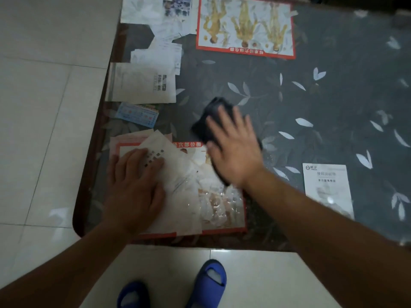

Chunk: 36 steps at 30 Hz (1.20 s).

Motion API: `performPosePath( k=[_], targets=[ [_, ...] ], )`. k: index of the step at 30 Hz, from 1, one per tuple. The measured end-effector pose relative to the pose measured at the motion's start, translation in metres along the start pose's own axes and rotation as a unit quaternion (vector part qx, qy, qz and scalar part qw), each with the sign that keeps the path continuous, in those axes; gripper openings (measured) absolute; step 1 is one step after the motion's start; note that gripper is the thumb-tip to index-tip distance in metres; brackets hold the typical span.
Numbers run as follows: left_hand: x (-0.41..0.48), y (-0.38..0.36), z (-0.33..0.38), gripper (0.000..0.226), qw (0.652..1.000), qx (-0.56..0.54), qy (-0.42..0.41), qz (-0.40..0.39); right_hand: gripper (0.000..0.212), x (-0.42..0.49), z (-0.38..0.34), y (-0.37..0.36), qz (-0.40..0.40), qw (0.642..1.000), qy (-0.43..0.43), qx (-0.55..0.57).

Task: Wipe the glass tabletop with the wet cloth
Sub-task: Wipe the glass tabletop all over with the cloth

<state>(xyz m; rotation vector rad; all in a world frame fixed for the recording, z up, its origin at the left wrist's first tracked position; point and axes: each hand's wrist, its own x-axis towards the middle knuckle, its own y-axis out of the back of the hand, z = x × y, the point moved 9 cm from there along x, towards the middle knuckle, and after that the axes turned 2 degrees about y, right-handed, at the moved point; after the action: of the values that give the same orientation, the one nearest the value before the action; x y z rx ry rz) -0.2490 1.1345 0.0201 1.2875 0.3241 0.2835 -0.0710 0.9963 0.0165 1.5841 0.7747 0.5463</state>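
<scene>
The glass tabletop covers a dark leaf-patterned cloth and several papers lying under the glass. A dark wet cloth lies on the glass near the middle left. My right hand presses flat on the cloth with straight, spread fingers and hides most of it. My left hand rests flat on the glass near the front left corner, above a white sheet. Wet streaks shine on the glass between the two hands.
Under the glass lie red-bordered charts, white envelopes, a blue card and a white leaflet. Pale floor tiles run along the table's left and front edges. My blue slippers stand just in front of the table.
</scene>
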Motion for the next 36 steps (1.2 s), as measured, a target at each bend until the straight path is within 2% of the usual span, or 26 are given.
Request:
performPosePath(
  k=[2, 4, 5, 7, 9, 10, 12, 15, 17, 20, 23, 27, 29, 31, 35, 36],
  targets=[
    [-0.001, 0.001, 0.002, 0.061, 1.000, -0.003, -0.005, -0.005, 0.058, -0.053, -0.045, -0.012, -0.024, 0.994, 0.107, 0.008],
    [-0.001, 0.004, 0.004, 0.062, 1.000, -0.009, -0.015, -0.003, 0.057, -0.070, -0.044, -0.013, -0.040, 0.990, 0.138, 0.006],
    [-0.001, 0.005, 0.005, 0.062, 1.000, -0.015, -0.022, -0.002, 0.058, -0.063, -0.028, -0.009, -0.028, 0.994, 0.106, -0.001],
    [-0.002, 0.008, 0.004, 0.062, 0.999, -0.025, -0.038, -0.012, 0.057, -0.036, 0.019, 0.002, 0.003, 0.999, -0.038, 0.004],
    [-0.009, 0.010, -0.004, 0.059, 0.998, -0.024, -0.053, -0.026, 0.058, -0.021, 0.051, 0.007, 0.007, 0.985, -0.170, 0.035],
    [-0.013, 0.012, -0.012, 0.057, 0.998, -0.017, -0.050, -0.025, 0.058, -0.019, 0.049, 0.006, 0.010, 0.980, -0.196, 0.042],
    [-0.023, 0.019, -0.032, 0.050, 0.999, -0.011, -0.033, -0.002, 0.059, -0.025, 0.014, 0.000, 0.018, 0.985, -0.163, 0.046],
    [-0.035, 0.022, -0.049, 0.045, 0.999, -0.035, -0.027, 0.015, 0.061, -0.050, -0.055, -0.011, 0.002, 0.998, -0.048, 0.042],
    [-0.038, 0.018, -0.051, 0.050, 0.998, -0.038, -0.042, 0.014, 0.060, -0.046, -0.069, -0.011, -0.013, 0.999, -0.026, 0.042],
    [-0.039, 0.015, -0.054, 0.054, 0.997, -0.062, -0.046, 0.031, 0.058, 0.006, -0.079, -0.010, -0.022, 0.998, -0.025, 0.044],
    [-0.039, 0.015, -0.062, 0.064, 0.994, -0.095, -0.033, 0.050, 0.059, 0.048, -0.121, -0.015, -0.023, 0.999, -0.007, 0.032],
    [-0.038, 0.015, -0.065, 0.077, 0.994, -0.099, 0.000, 0.037, 0.059, -0.004, -0.170, -0.026, -0.041, 0.988, 0.148, 0.009],
    [-0.039, 0.015, -0.069, 0.079, 0.996, -0.075, 0.030, 0.030, 0.060, -0.028, -0.171, -0.027, -0.069, 0.980, 0.186, 0.001],
    [-0.039, 0.014, -0.069, 0.079, 0.997, -0.065, 0.034, 0.028, 0.060, -0.009, -0.165, -0.025, -0.072, 0.980, 0.183, 0.004],
    [-0.038, 0.012, -0.071, 0.079, 0.997, -0.067, 0.025, 0.026, 0.058, 0.071, -0.160, -0.021, -0.056, 0.997, 0.045, 0.028],
    [-0.037, 0.013, -0.070, 0.078, 0.997, -0.065, 0.022, 0.025, 0.058, 0.076, -0.164, -0.021, -0.054, 0.997, 0.039, 0.030]
  ],
)
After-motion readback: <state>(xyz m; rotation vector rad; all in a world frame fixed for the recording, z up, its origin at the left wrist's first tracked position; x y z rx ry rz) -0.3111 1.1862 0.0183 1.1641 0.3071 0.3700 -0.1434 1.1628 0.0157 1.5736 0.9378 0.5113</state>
